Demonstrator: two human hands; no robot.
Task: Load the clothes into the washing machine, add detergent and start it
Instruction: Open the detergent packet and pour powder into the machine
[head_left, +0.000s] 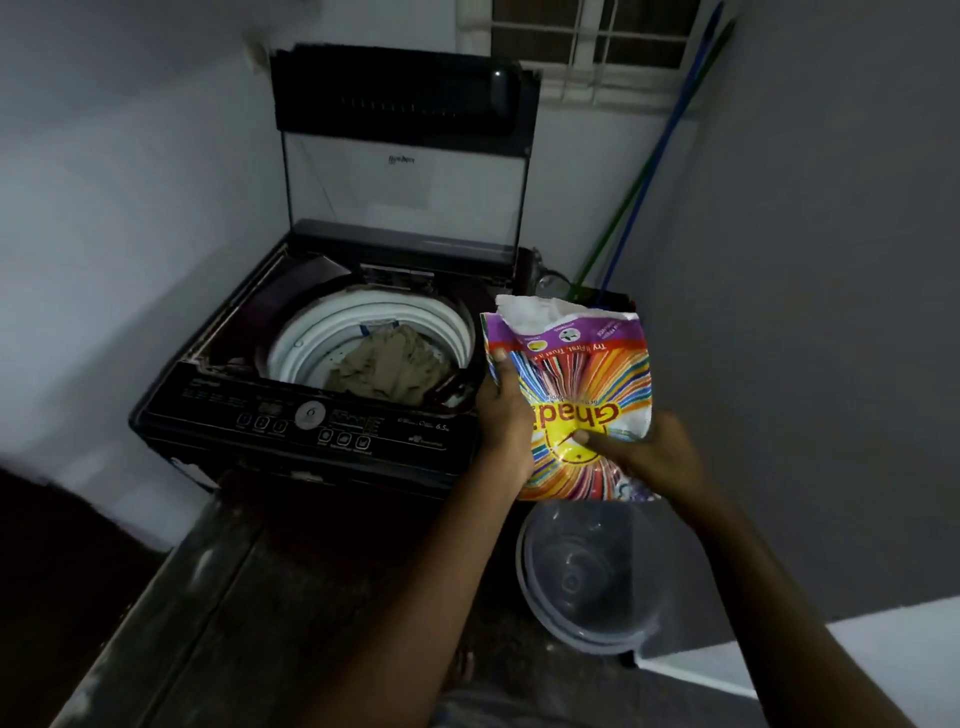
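Both hands are on the packet (587, 395), held in the air just off the washer's (228, 317) right edge and above the bucket (587, 577) on the floor. Left hand (506, 410) grips the packet's left side, thumb on the front, fingers curled behind. Right hand (654, 457) pinches the lower right part, thumb across the print, fingers hidden behind. The 2-hand hold probably suits a soft bag torn open at the top: mouth kept up so no powder spills before it is over the drum. Print reads upside down to the camera.

Lid (405, 182) stands up at the washer's back edge, drum open. Clothes (389, 364) lie in the drum, toward its front right, so loading looks done. Detergent step is in hand, nothing poured yet.

Next move likely: swing the packet left over the drum and tip the mouth down. Risk: powder landing on the panel (311, 415) along the front edge, or dropping into the bucket
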